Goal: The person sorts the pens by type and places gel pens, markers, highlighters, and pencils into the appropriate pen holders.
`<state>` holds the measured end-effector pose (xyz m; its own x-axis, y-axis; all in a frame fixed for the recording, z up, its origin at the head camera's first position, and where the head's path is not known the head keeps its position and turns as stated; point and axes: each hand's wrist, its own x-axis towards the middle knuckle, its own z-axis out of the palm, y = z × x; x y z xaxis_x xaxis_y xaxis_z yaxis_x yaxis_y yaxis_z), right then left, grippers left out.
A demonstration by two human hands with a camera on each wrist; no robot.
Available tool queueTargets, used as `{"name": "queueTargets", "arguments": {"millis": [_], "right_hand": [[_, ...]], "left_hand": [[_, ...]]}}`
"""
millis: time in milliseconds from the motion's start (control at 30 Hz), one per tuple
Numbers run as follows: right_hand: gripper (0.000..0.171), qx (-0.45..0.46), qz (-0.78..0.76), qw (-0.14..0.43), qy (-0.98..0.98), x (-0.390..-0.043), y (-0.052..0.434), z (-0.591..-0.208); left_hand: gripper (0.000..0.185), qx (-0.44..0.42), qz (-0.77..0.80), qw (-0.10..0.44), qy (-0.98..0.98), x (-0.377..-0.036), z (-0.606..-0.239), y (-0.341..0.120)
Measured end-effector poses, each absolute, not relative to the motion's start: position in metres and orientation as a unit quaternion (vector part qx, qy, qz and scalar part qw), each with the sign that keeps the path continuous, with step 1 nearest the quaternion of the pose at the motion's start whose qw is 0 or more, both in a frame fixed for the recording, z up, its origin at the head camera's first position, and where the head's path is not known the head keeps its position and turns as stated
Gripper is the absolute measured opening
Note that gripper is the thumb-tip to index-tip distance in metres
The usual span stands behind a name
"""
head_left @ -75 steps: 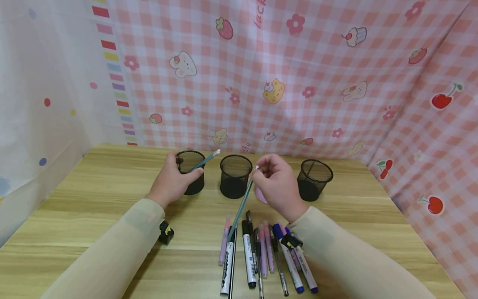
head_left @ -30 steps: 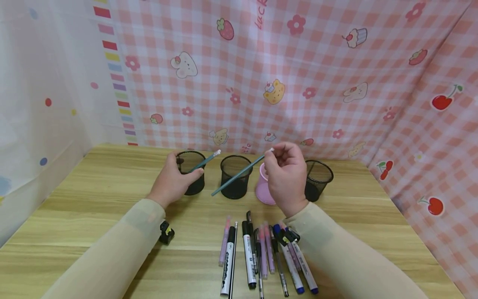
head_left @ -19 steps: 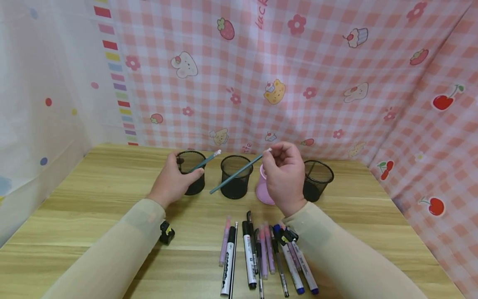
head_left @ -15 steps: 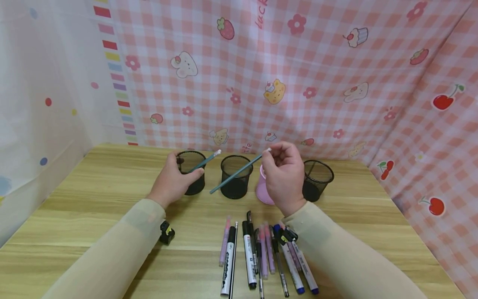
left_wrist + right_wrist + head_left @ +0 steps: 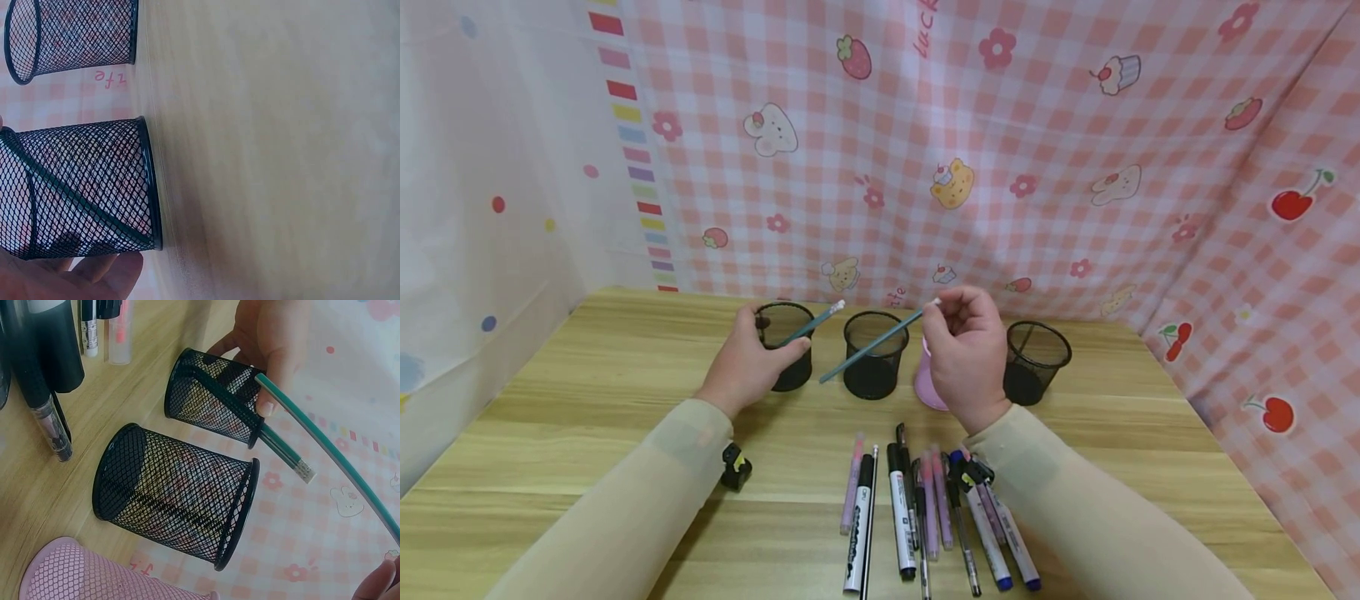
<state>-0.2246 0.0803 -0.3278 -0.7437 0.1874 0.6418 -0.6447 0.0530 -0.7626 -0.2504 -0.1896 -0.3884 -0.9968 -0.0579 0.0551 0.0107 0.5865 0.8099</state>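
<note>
My right hand (image 5: 970,354) pinched a green pencil (image 5: 874,343) by its eraser end, held slanting above the middle mesh cup (image 5: 874,354) near the table's (image 5: 587,375) far edge. My left hand (image 5: 745,362) gripped the left cup (image 5: 784,346), where another pencil (image 5: 808,325) leaned; pens (image 5: 925,508) lay at the near edge

On the pink checked cloth (image 5: 1000,167) at the far side, red letters "luck" stand at the top edge, cut off. Lower, behind the mesh cups, "fe" is readable. The print on the white marker (image 5: 857,533) is too small to read.
</note>
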Motion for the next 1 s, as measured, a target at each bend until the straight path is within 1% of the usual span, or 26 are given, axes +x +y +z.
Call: {"name": "queueTargets", "arguments": {"millis": [600,1000], "right_hand": [[0.013,0.178,0.654,0.314,-0.665,-0.2239,0.0772,-0.331],[0.01,0.17,0.66,0.301,-0.667,-0.2266,0.0772,-0.3345]], "left_hand": [[0.101,0.02,-0.45,0.037,-0.892,-0.2517,-0.3902,-0.1903],[0.103,0.022,-0.453,0.031,-0.891,-0.2496,-0.3873,-0.1893]]}}
